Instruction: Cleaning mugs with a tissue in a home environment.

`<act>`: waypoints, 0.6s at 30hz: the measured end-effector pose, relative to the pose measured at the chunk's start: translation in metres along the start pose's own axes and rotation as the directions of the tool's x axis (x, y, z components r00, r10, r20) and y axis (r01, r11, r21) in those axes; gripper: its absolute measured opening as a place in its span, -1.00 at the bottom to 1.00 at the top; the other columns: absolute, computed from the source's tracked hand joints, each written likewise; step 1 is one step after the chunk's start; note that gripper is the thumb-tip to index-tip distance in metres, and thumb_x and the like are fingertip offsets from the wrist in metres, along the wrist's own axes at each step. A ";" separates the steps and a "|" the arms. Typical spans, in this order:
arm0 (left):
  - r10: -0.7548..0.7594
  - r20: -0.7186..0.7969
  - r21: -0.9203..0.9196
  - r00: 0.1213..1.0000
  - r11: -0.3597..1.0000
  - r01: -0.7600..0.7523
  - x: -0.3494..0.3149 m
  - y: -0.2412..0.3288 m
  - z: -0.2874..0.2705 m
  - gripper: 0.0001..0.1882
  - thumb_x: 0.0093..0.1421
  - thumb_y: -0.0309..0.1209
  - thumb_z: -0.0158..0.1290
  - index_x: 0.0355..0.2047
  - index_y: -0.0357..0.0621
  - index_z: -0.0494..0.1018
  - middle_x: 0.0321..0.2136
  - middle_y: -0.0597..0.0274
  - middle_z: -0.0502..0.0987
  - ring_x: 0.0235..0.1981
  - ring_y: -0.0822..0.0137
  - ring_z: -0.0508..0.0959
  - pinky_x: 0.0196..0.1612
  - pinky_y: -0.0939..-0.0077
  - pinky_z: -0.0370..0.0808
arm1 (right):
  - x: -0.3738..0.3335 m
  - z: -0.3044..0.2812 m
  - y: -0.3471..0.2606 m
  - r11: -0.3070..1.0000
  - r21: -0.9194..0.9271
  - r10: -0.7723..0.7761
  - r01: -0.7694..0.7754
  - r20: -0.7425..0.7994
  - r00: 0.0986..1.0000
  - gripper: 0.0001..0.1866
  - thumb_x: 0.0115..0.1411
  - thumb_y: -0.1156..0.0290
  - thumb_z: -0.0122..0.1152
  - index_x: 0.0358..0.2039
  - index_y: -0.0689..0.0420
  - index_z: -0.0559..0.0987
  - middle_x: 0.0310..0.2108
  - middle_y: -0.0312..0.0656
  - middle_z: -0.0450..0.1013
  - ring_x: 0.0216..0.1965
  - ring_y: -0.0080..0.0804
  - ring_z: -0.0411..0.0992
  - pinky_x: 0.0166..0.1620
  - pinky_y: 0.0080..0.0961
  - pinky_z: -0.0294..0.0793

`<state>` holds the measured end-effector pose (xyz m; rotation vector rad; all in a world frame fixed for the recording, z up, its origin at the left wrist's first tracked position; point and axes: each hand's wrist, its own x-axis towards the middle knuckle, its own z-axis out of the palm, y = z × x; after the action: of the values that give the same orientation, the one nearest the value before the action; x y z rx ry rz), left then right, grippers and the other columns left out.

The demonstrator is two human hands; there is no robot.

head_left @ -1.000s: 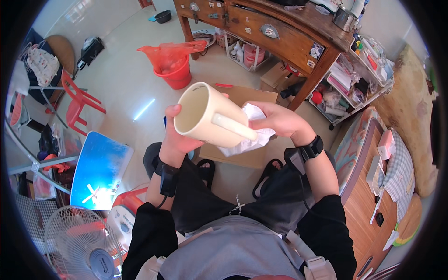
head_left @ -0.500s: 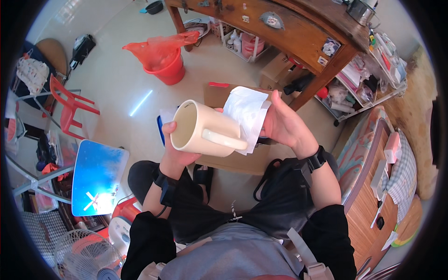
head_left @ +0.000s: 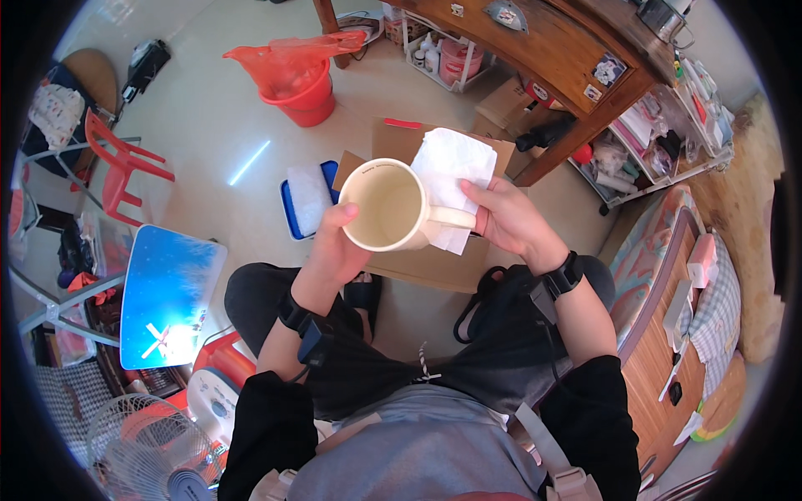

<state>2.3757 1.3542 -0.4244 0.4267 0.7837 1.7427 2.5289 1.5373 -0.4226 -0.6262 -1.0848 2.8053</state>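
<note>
A cream mug point(head_left: 380, 209) is held above my lap, its open mouth tipped up toward me and its handle pointing right. My left hand point(head_left: 332, 246) grips the mug's left side, thumb over the rim. In my right hand point(head_left: 514, 219) a white paper tissue point(head_left: 455, 167) is pinched between thumb and fingers, beside the mug's handle. Part of the tissue lies behind the mug. Below both hands stands an open cardboard box point(head_left: 434, 269), partly hidden by them.
A blue tray point(head_left: 289, 209) holding something white and a red bucket point(head_left: 305, 107) with a red bag are on the floor ahead. At left are a red plastic chair point(head_left: 125, 171), a blue board point(head_left: 171, 292) and a fan point(head_left: 150, 447). A wooden desk point(head_left: 551, 58) stands far right.
The mug has turned so its mouth faces up more toward me. My right hand has closed its thumb over the tissue, where before its fingers were spread.
</note>
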 end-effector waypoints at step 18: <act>0.023 -0.053 -0.146 0.998 0.989 -0.031 0.000 0.011 0.005 -0.23 -0.04 0.07 -0.04 0.14 -0.01 0.14 0.08 0.09 0.26 0.04 0.06 0.35 -0.11 0.13 0.43 | -0.018 -0.012 -0.014 0.043 -0.928 -0.390 0.369 0.324 0.862 -0.69 0.21 0.43 -0.11 -0.08 0.26 0.46 -0.07 0.00 0.38 -0.06 -0.12 0.35 -0.01 -0.48 0.30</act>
<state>2.3712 1.3538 -0.4131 0.2957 0.6831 1.8287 2.5490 1.5511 -0.4153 -0.2436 -2.5805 1.2221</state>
